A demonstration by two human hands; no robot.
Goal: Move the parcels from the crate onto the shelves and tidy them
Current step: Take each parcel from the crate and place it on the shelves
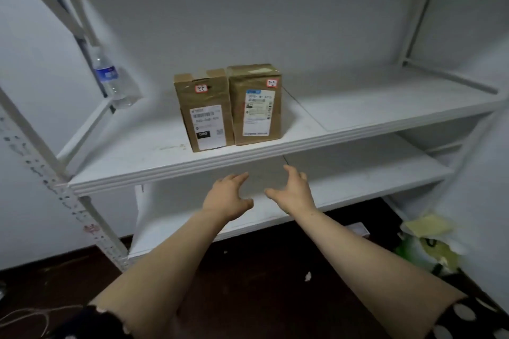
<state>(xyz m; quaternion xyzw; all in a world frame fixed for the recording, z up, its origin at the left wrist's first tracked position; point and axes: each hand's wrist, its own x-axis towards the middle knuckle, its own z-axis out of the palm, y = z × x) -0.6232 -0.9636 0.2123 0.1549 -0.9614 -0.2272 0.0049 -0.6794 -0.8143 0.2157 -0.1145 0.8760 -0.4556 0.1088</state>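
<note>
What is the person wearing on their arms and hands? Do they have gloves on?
No gloves. The left hand and right hand are bare, with no rings or watch to be seen, and the forearms are bare too. Near the elbows are dark sleeves with white dots: the left sleeve has a pale frilly edge, and the right sleeve shows big white spots.

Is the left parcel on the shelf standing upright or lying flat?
Upright. The left parcel stands on end on the shelf, label facing out, beside the right parcel.
</note>
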